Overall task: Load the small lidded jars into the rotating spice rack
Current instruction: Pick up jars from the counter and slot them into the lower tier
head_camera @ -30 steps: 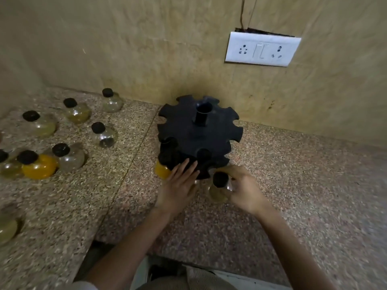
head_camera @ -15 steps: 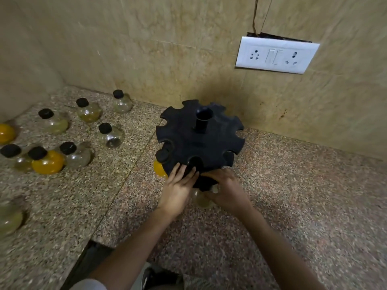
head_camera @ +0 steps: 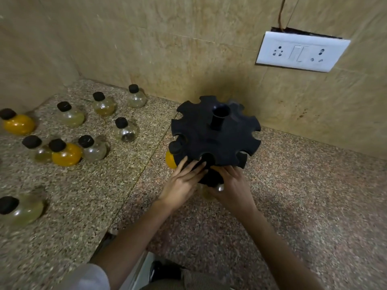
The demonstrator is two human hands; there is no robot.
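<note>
While the left hand (head_camera: 184,183) lies flat with fingers spread against the near edge of the rack (head_camera: 215,137), the right hand (head_camera: 234,189) grips a pale jar (head_camera: 207,193) just beneath that edge. An orange jar (head_camera: 170,160) already sits in a slot at the rack's left side. Nine more jars (head_camera: 125,130) stand on the counter (head_camera: 314,206) well left of the rack; a socket (head_camera: 301,52) is on the wall behind it.
</note>
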